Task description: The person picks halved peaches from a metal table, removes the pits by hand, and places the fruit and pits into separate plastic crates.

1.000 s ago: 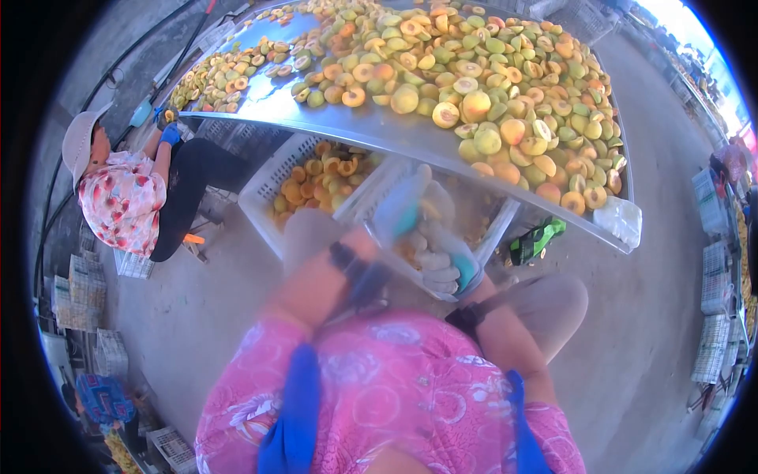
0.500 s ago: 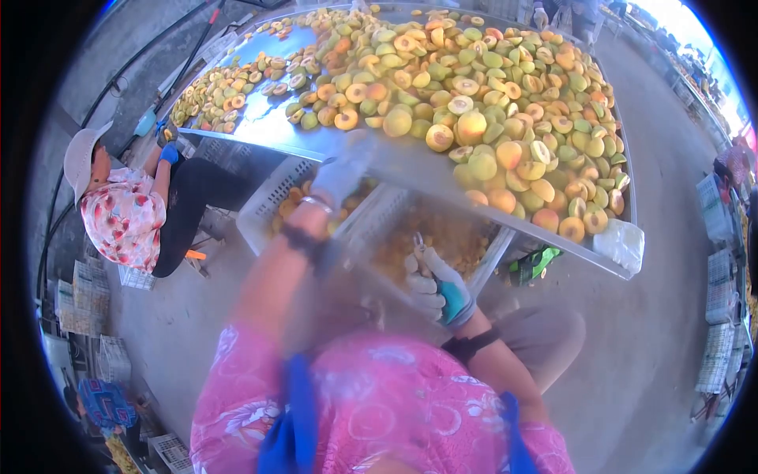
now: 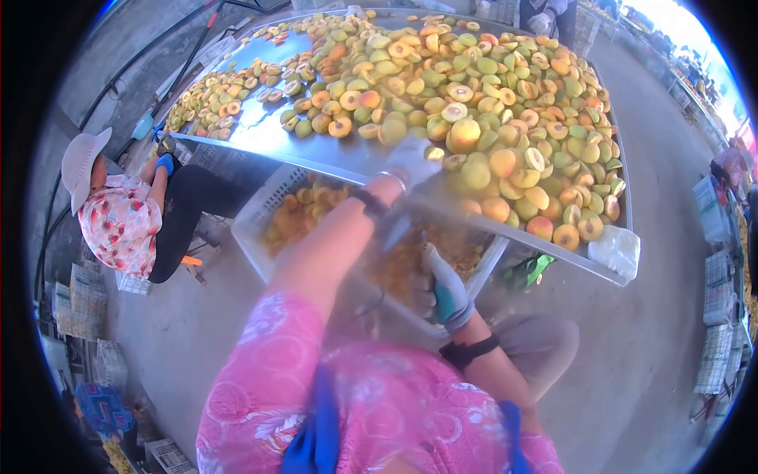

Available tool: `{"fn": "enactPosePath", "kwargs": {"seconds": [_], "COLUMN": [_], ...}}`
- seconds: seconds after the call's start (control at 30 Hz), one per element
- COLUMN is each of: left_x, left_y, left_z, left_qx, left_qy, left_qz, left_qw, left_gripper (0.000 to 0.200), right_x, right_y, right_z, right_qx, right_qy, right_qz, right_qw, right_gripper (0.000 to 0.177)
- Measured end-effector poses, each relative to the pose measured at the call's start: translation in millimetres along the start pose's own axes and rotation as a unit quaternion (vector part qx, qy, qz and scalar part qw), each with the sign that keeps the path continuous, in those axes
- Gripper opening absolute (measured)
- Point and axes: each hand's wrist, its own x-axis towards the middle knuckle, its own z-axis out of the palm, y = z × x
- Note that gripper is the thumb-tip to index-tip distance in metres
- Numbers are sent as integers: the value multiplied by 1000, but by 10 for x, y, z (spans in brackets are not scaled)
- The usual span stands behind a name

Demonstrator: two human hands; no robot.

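Note:
My left hand (image 3: pixel 412 164), in a pale glove, reaches over the near edge of the metal table (image 3: pixel 316 156) to the heap of halved, peach-like fruit (image 3: pixel 466 134). Motion blurs its fingers, and a cut half (image 3: pixel 434 154) lies at its fingertips; whether they grip it cannot be made out. Lower down, my right hand (image 3: pixel 446 294), in a white and teal glove, is closed around a small plier-like metal tool, now mostly hidden. It is over a crate (image 3: pixel 491 261) of orange fruit pieces. Left of that, a white crate (image 3: pixel 251 229) holds more fruit pieces.
A person in a hat (image 3: pixel 118 209) sits at the table's left side. A clear plastic-wrapped block (image 3: pixel 614 251) covers its near right corner. A green bag (image 3: pixel 537 270) lies beneath. Stacked crates (image 3: pixel 714 300) line the right side; another person (image 3: pixel 545 20) is at the back.
My left hand has moved right and up, from above the left crate to the fruit on the table. My right hand stays nearly in place, but its tool shows less.

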Motion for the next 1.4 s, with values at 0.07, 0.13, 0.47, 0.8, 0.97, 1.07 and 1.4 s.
{"fn": "enactPosePath", "kwargs": {"seconds": [0.07,0.13,0.47,0.8,0.97,1.07,1.4], "left_x": [-112,-327,-1342,-1613,-1545,-1613,-1611], "left_y": [-125,-133,44,192,240,388,79], "left_z": [30,0,273,335,454,105,334], "left_qx": [-189,-548,-796,-802,-751,-794,-709], "left_qy": [15,1,-29,-13,48,-7,1], "left_qz": [-33,-48,-41,-68,-56,-138,-145], "left_qw": [981,835,603,593,656,593,690], "left_gripper": [46,38,28,34,39,35,54], "right_x": [5,4,-19,70,271,-87,-163], "right_y": [14,-34,-11,93,213,30,5], "right_z": [114,164,138,107,-319,230,166], "right_qx": [-94,-153,-511,-379,-539,-449,-196], "right_qy": [109,147,217,199,116,197,64], "right_qz": [-93,-129,-233,-229,-457,-129,-26], "right_qw": [985,969,799,874,698,862,978], "right_gripper": [31,30,26,27,36,39,24]}}
